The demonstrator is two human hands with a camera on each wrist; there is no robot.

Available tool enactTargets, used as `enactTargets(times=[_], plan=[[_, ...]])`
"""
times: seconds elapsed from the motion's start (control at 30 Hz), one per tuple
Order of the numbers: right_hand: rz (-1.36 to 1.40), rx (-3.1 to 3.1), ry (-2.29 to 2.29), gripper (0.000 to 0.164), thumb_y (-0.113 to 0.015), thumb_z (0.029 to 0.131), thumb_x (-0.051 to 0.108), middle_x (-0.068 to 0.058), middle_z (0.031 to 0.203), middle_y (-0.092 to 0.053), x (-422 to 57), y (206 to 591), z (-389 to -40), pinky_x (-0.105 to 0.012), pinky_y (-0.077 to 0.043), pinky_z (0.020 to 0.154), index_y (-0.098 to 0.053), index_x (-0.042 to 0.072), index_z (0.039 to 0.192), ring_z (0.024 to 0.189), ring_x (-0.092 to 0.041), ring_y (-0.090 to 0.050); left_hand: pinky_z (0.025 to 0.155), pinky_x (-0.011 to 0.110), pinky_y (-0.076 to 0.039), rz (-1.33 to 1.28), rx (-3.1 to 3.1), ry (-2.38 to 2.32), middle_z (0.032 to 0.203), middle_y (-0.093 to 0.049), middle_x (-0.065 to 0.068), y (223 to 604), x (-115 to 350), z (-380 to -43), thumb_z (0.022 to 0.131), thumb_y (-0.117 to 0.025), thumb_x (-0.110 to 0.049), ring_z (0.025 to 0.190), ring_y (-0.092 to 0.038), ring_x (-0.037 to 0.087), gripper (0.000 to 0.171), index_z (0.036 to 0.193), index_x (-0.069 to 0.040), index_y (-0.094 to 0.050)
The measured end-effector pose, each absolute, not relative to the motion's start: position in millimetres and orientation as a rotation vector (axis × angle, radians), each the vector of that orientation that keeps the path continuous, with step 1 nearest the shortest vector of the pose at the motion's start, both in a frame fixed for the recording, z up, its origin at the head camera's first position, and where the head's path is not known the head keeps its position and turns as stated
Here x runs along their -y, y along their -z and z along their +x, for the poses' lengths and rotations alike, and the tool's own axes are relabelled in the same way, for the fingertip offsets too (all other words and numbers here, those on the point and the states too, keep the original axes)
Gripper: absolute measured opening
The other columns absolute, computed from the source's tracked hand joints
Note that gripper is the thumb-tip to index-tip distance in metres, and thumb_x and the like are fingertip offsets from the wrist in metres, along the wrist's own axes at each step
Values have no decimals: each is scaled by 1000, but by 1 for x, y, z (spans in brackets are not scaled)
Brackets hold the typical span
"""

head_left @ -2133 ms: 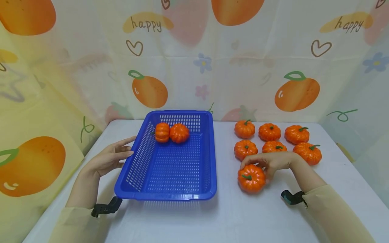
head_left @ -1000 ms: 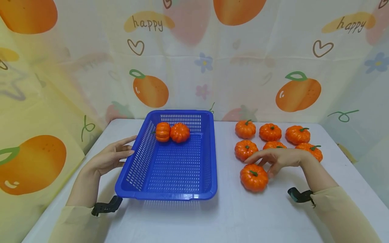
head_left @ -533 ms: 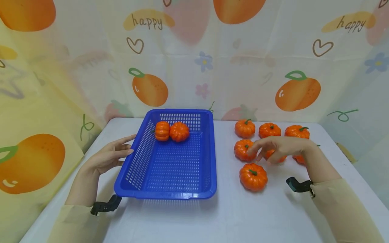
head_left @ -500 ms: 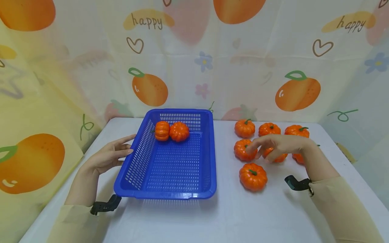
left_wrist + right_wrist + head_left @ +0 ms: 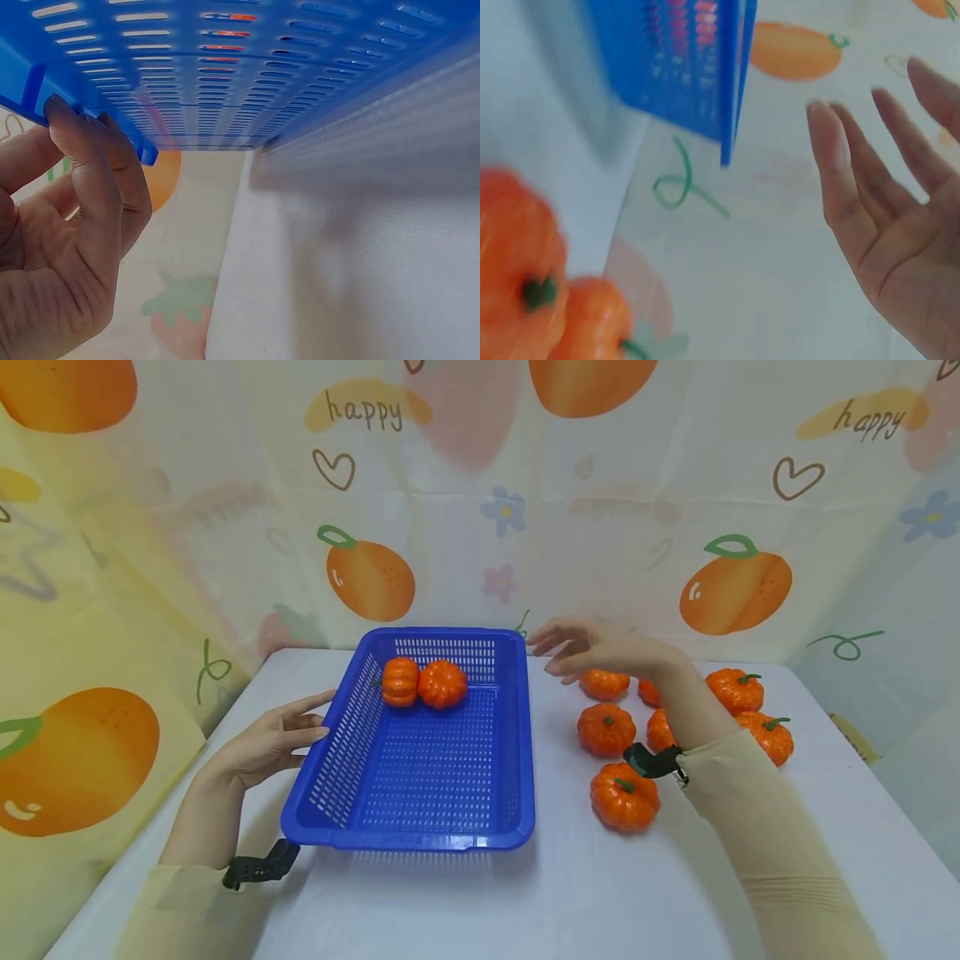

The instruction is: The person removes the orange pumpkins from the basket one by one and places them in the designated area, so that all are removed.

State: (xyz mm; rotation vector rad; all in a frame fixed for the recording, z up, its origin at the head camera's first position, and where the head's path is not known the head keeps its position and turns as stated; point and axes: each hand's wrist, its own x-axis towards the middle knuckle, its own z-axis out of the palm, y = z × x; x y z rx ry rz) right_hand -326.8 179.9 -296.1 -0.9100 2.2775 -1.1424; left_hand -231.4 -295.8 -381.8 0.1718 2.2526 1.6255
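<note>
My left hand (image 5: 266, 747) rests its fingertips against the outer left rim of a blue plastic basket (image 5: 408, 842). The left wrist view shows these fingers (image 5: 86, 161) loosely bent below the rim, none seen reaching over it. Inside the basket, near its back, two small orange pumpkins lie side by side: a tipped pumpkin (image 5: 401, 682) and a rounder pumpkin (image 5: 443, 684). Holding nothing, my right hand (image 5: 592, 647) hovers beyond the basket's back right corner with fingers spread. Its forearm hides parts of the pumpkins behind it.
Right of the basket, several pumpkins stand in rough rows on the white table (image 5: 570, 893). Nearest is a single front pumpkin (image 5: 625, 797); behind it sits another pumpkin (image 5: 606, 730). A printed cloth (image 5: 600, 543) hangs along the table's back edge.
My right hand has let go of the front pumpkin, which now sits slightly further right, then risen and moved away to the back left. The left hand and basket have stayed put.
</note>
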Motion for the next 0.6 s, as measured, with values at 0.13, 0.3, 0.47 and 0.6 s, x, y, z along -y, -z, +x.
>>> enactTargets(times=[0.13, 0.3, 0.47, 0.6], plan=[[-874, -2306, 1278, 44, -65, 95, 20, -11, 143, -53, -148, 289, -335, -42, -57, 94, -53, 17, 137, 122, -32, -61, 84, 34, -55, 162, -2263, -1627, 102, -61, -7, 382, 296, -231, 101, -56, -22, 93, -63, 9, 72, 159, -12, -14], [-812, -2288, 1448, 45, -63, 95, 17, -8, 144, -51, -108, 284, -343, -46, -54, 99, -52, 15, 138, 123, -30, -60, 84, 34, -55, 157, -2262, -1633, 101, -61, -8, 384, 297, -230, 101, -56, -22, 93, -63, 9, 73, 159, -11, -14], [-739, -2273, 1562, 47, -64, 93, 15, -13, 145, -49, -71, 285, -349, -49, -52, 101, -51, 11, 138, 127, -36, -56, 84, 33, -56, 178, -2255, -1635, 102, -61, -7, 384, 297, -231, 101, -55, -21, 92, -64, 9, 72, 159, -11, -14], [-669, -2302, 1597, 48, -66, 92, 15, -15, 146, -47, -46, 292, -352, -48, -52, 102, -51, 10, 138, 127, -35, -57, 84, 33, -56, 194, -2251, -1637, 102, -61, -7, 383, 297, -233, 101, -55, -21, 91, -64, 9, 72, 159, -11, -13]])
